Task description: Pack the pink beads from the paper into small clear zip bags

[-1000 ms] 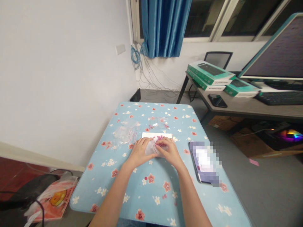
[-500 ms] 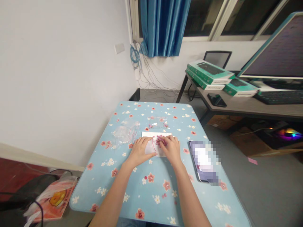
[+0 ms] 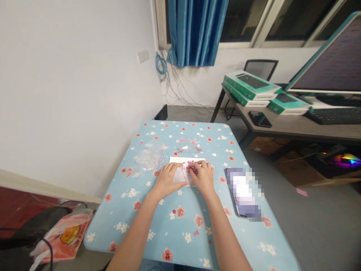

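At two o'clock from the left hand (image 3: 168, 177), its grip apart, beads (image 3: 194, 170) meet the right hand (image 3: 205, 177), whose grip I cannot judge; a careless brush could scatter them.

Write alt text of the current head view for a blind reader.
The right hand touches small pink pieces on a white sheet while the left hand rests at its left. Clear plastic bags and a pixelated device lie on the floral table.

Small magenta beads (image 3: 194, 169) lie clustered over a flat white sheet (image 3: 175, 160), beside a translucent, pink-edged bag (image 3: 178, 175).
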Motion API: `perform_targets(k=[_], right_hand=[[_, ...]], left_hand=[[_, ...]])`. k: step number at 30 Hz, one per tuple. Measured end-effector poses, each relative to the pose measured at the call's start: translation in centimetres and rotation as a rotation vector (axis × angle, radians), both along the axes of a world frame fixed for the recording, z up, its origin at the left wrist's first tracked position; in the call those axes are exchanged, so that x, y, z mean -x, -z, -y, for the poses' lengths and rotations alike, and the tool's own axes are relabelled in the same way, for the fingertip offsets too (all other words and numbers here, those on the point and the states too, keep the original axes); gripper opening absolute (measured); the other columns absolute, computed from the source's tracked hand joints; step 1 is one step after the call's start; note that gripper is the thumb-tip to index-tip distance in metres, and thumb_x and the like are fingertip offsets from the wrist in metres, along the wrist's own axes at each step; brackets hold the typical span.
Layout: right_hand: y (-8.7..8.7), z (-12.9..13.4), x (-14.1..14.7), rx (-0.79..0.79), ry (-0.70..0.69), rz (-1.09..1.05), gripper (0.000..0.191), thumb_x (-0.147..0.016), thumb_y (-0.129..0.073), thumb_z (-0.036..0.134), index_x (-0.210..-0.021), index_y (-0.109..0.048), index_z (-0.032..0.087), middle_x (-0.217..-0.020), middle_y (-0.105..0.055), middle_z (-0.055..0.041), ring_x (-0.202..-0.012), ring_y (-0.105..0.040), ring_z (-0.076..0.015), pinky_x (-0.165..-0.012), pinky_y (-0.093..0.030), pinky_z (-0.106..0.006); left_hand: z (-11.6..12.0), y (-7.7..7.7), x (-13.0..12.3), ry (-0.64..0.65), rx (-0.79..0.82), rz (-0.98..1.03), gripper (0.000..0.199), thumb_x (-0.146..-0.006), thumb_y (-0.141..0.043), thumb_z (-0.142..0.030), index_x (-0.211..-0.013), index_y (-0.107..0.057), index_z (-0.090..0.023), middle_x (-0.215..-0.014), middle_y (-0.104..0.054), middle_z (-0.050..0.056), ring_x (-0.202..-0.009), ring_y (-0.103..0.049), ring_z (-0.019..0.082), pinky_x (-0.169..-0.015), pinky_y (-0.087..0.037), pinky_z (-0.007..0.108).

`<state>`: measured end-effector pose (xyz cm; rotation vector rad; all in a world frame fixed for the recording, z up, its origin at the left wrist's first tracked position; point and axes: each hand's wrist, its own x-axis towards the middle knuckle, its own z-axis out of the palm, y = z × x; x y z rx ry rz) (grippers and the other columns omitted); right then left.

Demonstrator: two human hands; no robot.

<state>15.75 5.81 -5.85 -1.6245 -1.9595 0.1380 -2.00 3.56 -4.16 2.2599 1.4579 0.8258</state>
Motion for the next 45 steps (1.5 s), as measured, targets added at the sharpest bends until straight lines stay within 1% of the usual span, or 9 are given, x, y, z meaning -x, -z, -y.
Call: perform_targets(k=[7, 20, 25, 31, 35, 37, 41, 45], right_hand=[[0.1, 0.0, 0.0, 0.019, 0.006, 0.032, 0.014, -0.083, -0.055, 0.029, -0.091, -0.065, 0.025, -0.099, -0.056, -0.0059, -0.091, -0.042, -0.0239, -0.075, -0.027, -0.034], [0.3, -0.1, -0.1, -0.006, -0.002, 0.084, 0.014, -0.086, -0.051, 0.031, -0.090, -0.061, 0.023, -0.099, -0.055, -0.0075, -0.090, -0.042, -0.0247, -0.076, -0.029, -0.036], [0.2, -0.1, -0.1, 0.018, 0.000, 0.088, 0.013, -0.087, -0.051, 0.031, -0.091, -0.061, 0.023, -0.101, -0.055, -0.0075, -0.092, -0.042, -0.0249, -0.077, -0.029, -0.036], [0.2, -0.1, -0.1, 0.019, -0.005, 0.067, 0.015, -0.088, -0.049, 0.032, -0.091, -0.061, 0.022, -0.101, -0.056, -0.0075, -0.092, -0.042, -0.0255, -0.077, -0.030, -0.036], [-0.2, 0.0, -0.1, 0.062, 0.000, -0.016, 0.017, -0.088, -0.049, 0.034, -0.091, -0.060, 0.022, -0.102, -0.056, -0.0071, -0.094, -0.043, -0.0256, -0.080, -0.031, -0.037], [-0.6, 0.1, -0.2, 0.083, -0.036, -0.103, 0.018, -0.088, -0.049, 0.036, -0.090, -0.060, 0.022, -0.102, -0.056, -0.0067, -0.094, -0.044, -0.0249, -0.081, -0.032, -0.037], [-1.3, 0.3, -0.3, 0.122, -0.210, -0.269, 0.017, -0.088, -0.048, 0.034, -0.090, -0.061, 0.023, -0.099, -0.057, -0.0058, -0.095, -0.047, -0.0232, -0.086, -0.034, -0.038], [-1.7, 0.7, 0.0, 0.150, -0.342, -0.347, 0.013, -0.087, -0.050, 0.031, -0.090, -0.060, 0.024, -0.097, -0.059, -0.0049, -0.101, -0.047, -0.0241, -0.090, -0.034, -0.040]], left_hand=[[0.0, 0.0, 0.0, 0.003, -0.005, 0.012, 0.062, -0.069, -0.071, -0.041, -0.123, -0.045, -0.025, -0.118, -0.056, 0.006, -0.111, -0.050, 0.026, -0.094, -0.040, 0.042], [0.0, 0.1, 0.0, 0.011, -0.006, 0.015, 0.063, -0.069, -0.072, -0.040, -0.124, -0.045, -0.025, -0.118, -0.056, 0.006, -0.111, -0.049, 0.026, -0.095, -0.039, 0.042], [0.0, 0.2, 0.0, 0.008, -0.004, 0.016, 0.063, -0.069, -0.072, -0.040, -0.124, -0.044, -0.025, -0.119, -0.055, 0.005, -0.111, -0.049, 0.025, -0.095, -0.039, 0.041], [-0.1, 0.2, 0.0, 0.009, -0.011, 0.008, 0.064, -0.069, -0.072, -0.040, -0.124, -0.044, -0.025, -0.119, -0.055, 0.005, -0.112, -0.049, 0.025, -0.095, -0.039, 0.041], [-0.1, 0.2, 0.0, 0.012, -0.017, 0.014, 0.062, -0.070, -0.071, -0.039, -0.124, -0.044, -0.025, -0.120, -0.055, 0.006, -0.112, -0.049, 0.025, -0.096, -0.039, 0.041], [-0.1, 0.2, 0.0, 0.010, -0.018, 0.014, 0.062, -0.069, -0.072, -0.039, -0.123, -0.045, -0.024, -0.118, -0.056, 0.006, -0.112, -0.049, 0.025, -0.096, -0.040, 0.042], [-0.1, 0.3, 0.0, 0.011, -0.017, 0.012, 0.063, -0.069, -0.071, -0.040, -0.123, -0.045, -0.024, -0.118, -0.056, 0.007, -0.111, -0.050, 0.026, -0.095, -0.040, 0.042], [0.0, 0.3, 0.0, 0.007, -0.023, 0.014, 0.062, -0.069, -0.072, -0.038, -0.123, -0.044, -0.023, -0.118, -0.056, 0.007, -0.111, -0.050, 0.025, -0.094, -0.040, 0.041]])
